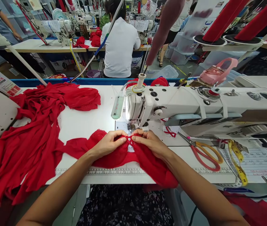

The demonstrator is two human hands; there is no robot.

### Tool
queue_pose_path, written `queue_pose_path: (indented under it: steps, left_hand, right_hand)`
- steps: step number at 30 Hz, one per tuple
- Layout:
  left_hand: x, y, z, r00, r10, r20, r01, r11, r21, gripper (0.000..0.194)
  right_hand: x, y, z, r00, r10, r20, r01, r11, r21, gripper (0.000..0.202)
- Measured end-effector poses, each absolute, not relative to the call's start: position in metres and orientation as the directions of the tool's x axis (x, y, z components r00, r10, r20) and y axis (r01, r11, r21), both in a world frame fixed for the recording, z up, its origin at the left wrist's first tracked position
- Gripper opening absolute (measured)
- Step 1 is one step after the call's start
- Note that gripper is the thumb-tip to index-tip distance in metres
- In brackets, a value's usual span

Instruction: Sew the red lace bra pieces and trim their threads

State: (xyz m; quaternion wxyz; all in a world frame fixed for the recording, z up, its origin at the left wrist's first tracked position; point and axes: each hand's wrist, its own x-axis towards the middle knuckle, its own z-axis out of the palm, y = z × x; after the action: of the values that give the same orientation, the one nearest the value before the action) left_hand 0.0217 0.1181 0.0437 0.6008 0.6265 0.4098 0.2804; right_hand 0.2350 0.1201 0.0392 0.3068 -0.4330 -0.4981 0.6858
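A red bra (124,160) with lace edges lies across the front of the sewing machine (161,103). My left hand (111,142) pinches the middle of it from the left, thumb and fingers closed on the cloth. From the other side my right hand (148,141) pinches the same middle part, its fingertips close to the left ones. A small gap with crossed red strips shows between the two hands. Just behind the fingertips is the presser foot (130,126), with the needle area lit. The bra's left end runs toward a heap of red fabric pieces (36,131).
On the right lie scissors (206,153) with red and orange handles, a yellow tape measure (238,160) and a written sheet (260,163). Red thread cones (227,22) stand above the machine. A person in a white shirt (121,47) sits at a bench ahead.
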Motion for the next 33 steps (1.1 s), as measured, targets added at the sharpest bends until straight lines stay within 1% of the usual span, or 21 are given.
queue_pose_path:
  steps: [7, 14, 19, 26, 33]
  left_hand:
    - [0.023, 0.116, 0.043, 0.499, 0.859, -0.113, 0.195, 0.016, 0.981, 0.027]
    - [0.019, 0.118, 0.041, 0.508, 0.861, -0.026, 0.302, -0.15, 0.942, 0.031]
    - [0.009, 0.118, 0.046, 0.554, 0.824, -0.115, 0.285, -0.057, 0.957, 0.037]
    - [0.011, 0.116, 0.039, 0.534, 0.841, -0.087, 0.208, -0.031, 0.978, 0.028]
    - [0.015, 0.112, 0.04, 0.489, 0.87, -0.059, 0.237, -0.068, 0.969, 0.025]
  right_hand:
    - [0.234, 0.119, 0.037, -0.436, 0.86, -0.266, -0.002, -0.297, -0.955, 0.025]
    - [0.229, 0.119, 0.039, -0.411, 0.883, -0.227, 0.05, -0.227, -0.973, 0.025]
    - [0.227, 0.115, 0.04, -0.399, 0.89, -0.222, 0.05, -0.22, -0.974, 0.022]
    - [0.226, 0.113, 0.041, -0.415, 0.876, -0.246, 0.061, -0.243, -0.968, 0.025]
    - [0.224, 0.11, 0.044, -0.405, 0.878, -0.255, 0.087, -0.24, -0.967, 0.027]
